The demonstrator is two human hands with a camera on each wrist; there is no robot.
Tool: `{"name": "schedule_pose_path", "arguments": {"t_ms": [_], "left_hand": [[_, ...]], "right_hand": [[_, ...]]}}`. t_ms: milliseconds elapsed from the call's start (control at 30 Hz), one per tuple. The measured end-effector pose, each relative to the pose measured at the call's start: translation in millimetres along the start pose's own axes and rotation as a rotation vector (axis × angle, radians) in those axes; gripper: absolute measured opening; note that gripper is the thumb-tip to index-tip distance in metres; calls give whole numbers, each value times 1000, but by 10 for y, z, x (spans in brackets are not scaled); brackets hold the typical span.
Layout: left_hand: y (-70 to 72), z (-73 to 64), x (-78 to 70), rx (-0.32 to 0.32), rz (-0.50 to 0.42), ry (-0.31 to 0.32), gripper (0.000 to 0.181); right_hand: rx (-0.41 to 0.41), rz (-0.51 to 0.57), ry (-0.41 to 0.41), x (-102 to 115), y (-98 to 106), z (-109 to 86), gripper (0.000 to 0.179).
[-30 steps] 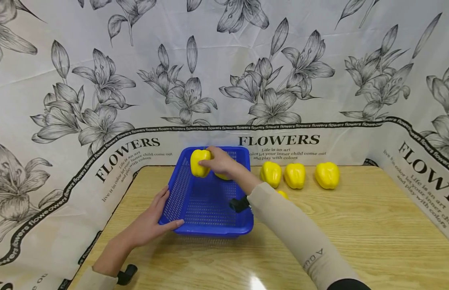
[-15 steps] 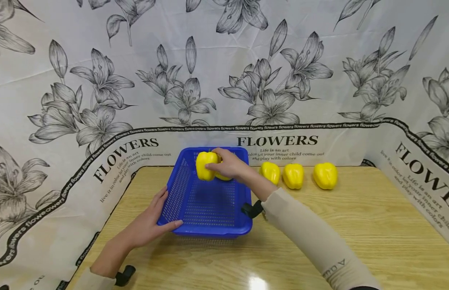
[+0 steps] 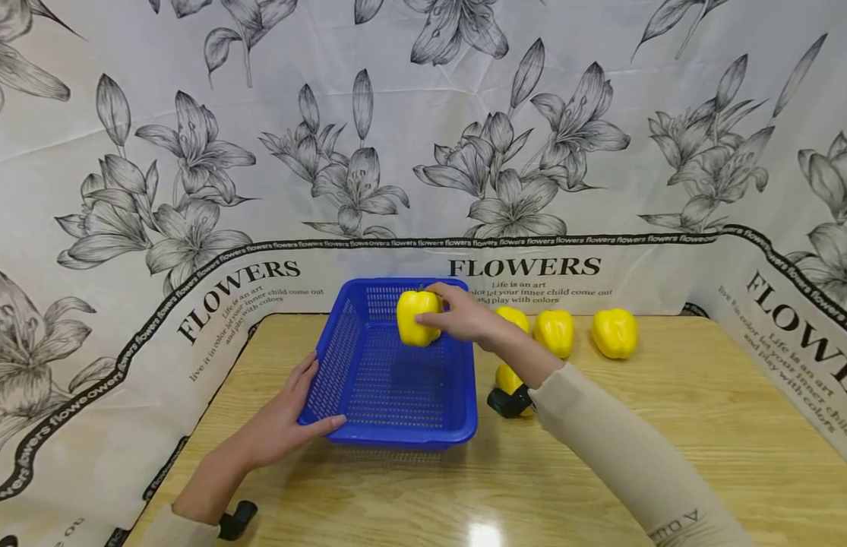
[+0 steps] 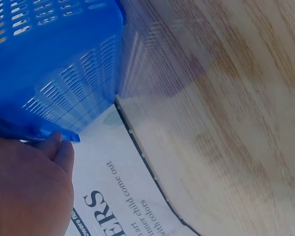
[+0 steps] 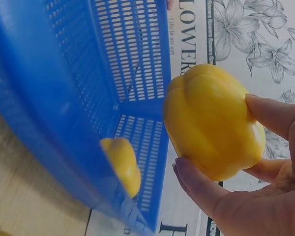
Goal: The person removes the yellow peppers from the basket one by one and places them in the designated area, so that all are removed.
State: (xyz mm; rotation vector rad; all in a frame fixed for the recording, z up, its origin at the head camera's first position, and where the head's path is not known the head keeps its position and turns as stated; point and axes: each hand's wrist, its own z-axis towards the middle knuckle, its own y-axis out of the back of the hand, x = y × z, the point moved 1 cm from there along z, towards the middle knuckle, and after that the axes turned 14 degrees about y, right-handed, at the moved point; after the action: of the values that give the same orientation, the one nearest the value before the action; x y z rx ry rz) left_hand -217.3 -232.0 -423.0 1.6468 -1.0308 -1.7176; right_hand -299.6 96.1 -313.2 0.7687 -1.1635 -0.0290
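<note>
My right hand (image 3: 464, 315) pinches a yellow bell pepper (image 3: 412, 323) between thumb and fingers, stem upward, over the far right part of a blue plastic basket (image 3: 396, 436). In the right wrist view, another yellow bell pepper (image 5: 124, 164) lies inside the basket, partly covered by its wall; in the head view the held pepper and hand hide it. My left hand (image 3: 279, 422) grips the basket's left side, thumb over the near rim and fingers along the outer wall. The left wrist view shows those fingers (image 4: 64, 152) at the rim.
Right of the basket, a yellow pepper (image 3: 508, 378) shows partly behind my right wrist's black camera (image 3: 508, 403). Farther back stand more yellow peppers, one (image 3: 513, 317) partly covered by my forearm, then another (image 3: 554, 333) and one (image 3: 614, 333) farther right. A flower-print cloth (image 3: 368, 190) backs the wooden table (image 3: 669, 425).
My right hand has carried the held pepper rightward over the basket. The pepper beside the basket now shows past my wrist. My left hand keeps its grip in place.
</note>
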Motion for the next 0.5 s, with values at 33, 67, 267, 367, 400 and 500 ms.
{"name": "schedule_pose_path", "arguments": {"t_ms": [33, 67, 267, 367, 400, 500], "left_hand": [[4, 1, -1, -1, 1, -3, 108], [8, 1, -3, -3, 2, -5, 108], [18, 0, 1, -7, 5, -11, 109], [12, -1, 4, -6, -2, -9, 108], [8, 0, 4, -6, -5, -8, 108], [4, 1, 1, -6, -10, -6, 108]], "right_hand": [[-2, -1, -5, -21, 14, -18, 61], [-3, 1, -11, -43, 28, -34, 62], [-13, 26, -24, -133, 99, -117, 63], [-16, 18, -18, -151, 132, -160, 63], [-14, 16, -14, -153, 142, -179, 63], [-13, -16, -3, -173, 173, -224, 63]]}}
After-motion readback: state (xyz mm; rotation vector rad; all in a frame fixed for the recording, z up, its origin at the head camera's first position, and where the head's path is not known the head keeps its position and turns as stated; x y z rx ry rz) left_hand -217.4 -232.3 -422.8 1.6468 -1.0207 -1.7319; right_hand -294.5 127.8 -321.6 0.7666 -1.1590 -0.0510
